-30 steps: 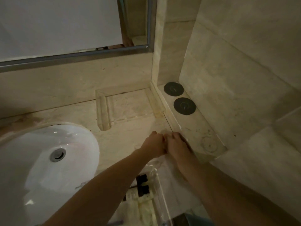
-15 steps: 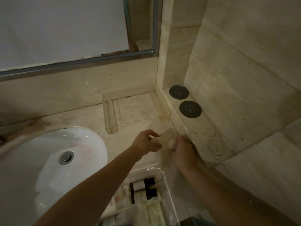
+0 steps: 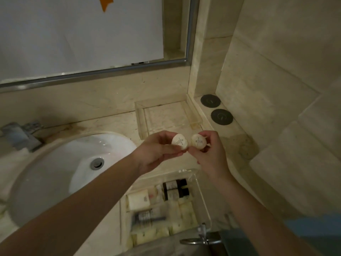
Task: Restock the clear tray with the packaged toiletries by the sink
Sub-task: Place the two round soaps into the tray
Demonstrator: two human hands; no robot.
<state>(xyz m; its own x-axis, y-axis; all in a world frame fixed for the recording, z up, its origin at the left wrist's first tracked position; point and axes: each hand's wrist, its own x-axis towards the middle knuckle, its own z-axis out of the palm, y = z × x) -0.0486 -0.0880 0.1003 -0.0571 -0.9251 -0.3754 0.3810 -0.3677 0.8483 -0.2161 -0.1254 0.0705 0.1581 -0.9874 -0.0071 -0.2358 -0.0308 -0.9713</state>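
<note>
Both hands are raised over the counter, each pinching a small round white packaged toiletry. My left hand (image 3: 156, 152) holds the left round packet (image 3: 179, 142); my right hand (image 3: 210, 154) holds the right round packet (image 3: 198, 141). The two packets sit side by side, printed faces toward me. Behind them, against the back wall, lies an empty clear tray (image 3: 141, 119). Below my hands a clear box (image 3: 202, 193) holds several toiletries: dark bottles (image 3: 175, 189), a white tube (image 3: 138, 199) and pale packets.
A white sink basin (image 3: 55, 172) with a metal drain (image 3: 97, 163) fills the left, with a tap (image 3: 18, 134) behind it. Two dark round discs (image 3: 210, 101) rest on the ledge by the right wall. A mirror (image 3: 81, 34) hangs above. A metal ring handle (image 3: 195, 241) shows at the bottom.
Both hands lifted off the counter by the ledge and came toward me, now holding up one round packet each. The view tilted, showing more of the toiletry box.
</note>
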